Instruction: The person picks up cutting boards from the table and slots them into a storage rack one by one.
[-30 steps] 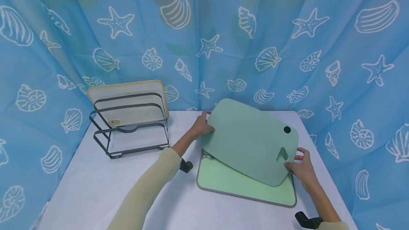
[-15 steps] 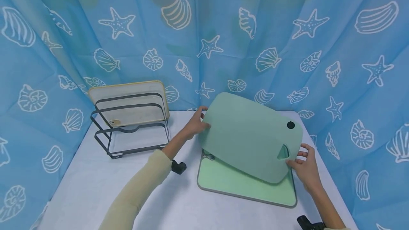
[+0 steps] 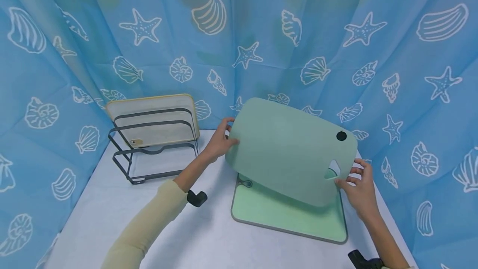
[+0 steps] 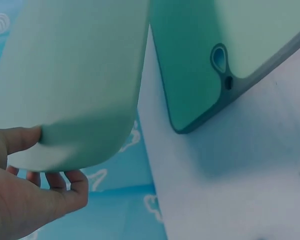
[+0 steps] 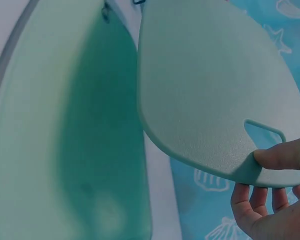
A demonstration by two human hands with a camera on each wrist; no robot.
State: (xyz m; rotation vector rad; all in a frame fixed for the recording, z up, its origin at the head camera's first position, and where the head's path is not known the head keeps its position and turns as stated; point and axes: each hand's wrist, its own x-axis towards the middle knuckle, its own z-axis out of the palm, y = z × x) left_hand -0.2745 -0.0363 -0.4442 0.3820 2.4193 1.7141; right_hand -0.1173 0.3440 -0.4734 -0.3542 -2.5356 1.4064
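A sage-green cutting board (image 3: 287, 148) with rounded corners, a black dot and a cut-out handle hangs tilted between both hands. The left hand (image 3: 220, 140) pinches its left edge, thumb on the face and fingers behind, as the left wrist view shows on the board (image 4: 80, 85). At the opposite end, the right hand (image 3: 360, 186) grips the edge beside the handle hole, its thumb near the opening in the right wrist view. Below lies a light green cutting board (image 3: 276, 215) with a grey rim and a looped corner hole (image 4: 219, 59); the upper board shades and partly hides it.
A dark metal rack (image 3: 160, 150) stands on the left of the white table (image 3: 201, 235). In its rear slot leans a pale board with a yellow edge (image 3: 154, 99). Behind hangs a blue seashell curtain (image 3: 209, 53), close to the raised board.
Both hands have raised the sage-green board off the light green one, its far edge now higher against the curtain. The left hand has shifted left and up with it.
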